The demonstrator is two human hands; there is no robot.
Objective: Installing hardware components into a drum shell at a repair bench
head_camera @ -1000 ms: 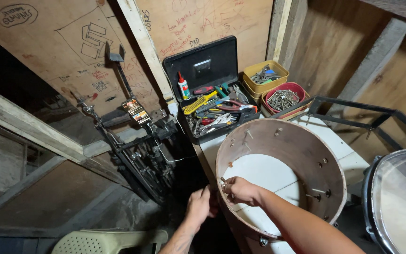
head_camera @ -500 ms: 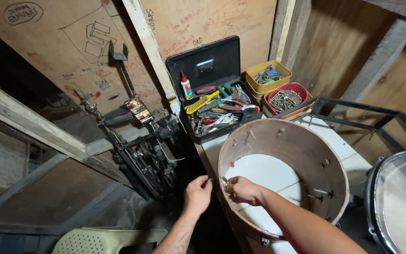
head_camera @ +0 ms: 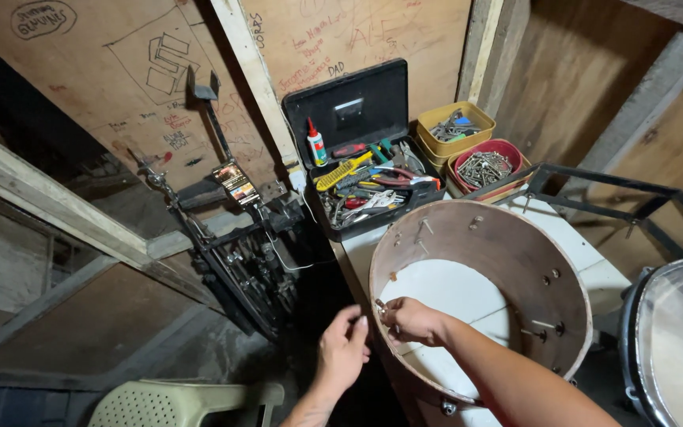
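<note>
A round wooden drum shell (head_camera: pixel 507 261) lies open side up on a white table (head_camera: pixel 586 253), just in front of an open black toolbox (head_camera: pixel 361 126). The right hand (head_camera: pixel 409 320) reaches inside the shell's near wall, fingers pinched on a small bolt (head_camera: pixel 381 304) there. The left hand (head_camera: pixel 341 352) hovers just outside that wall, fingers loosely curled and holding nothing.

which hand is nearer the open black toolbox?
Right, narrowly. The right hand is inside the drum shell, directly below the toolbox; the left hand is lower, outside the shell's rim.
</note>
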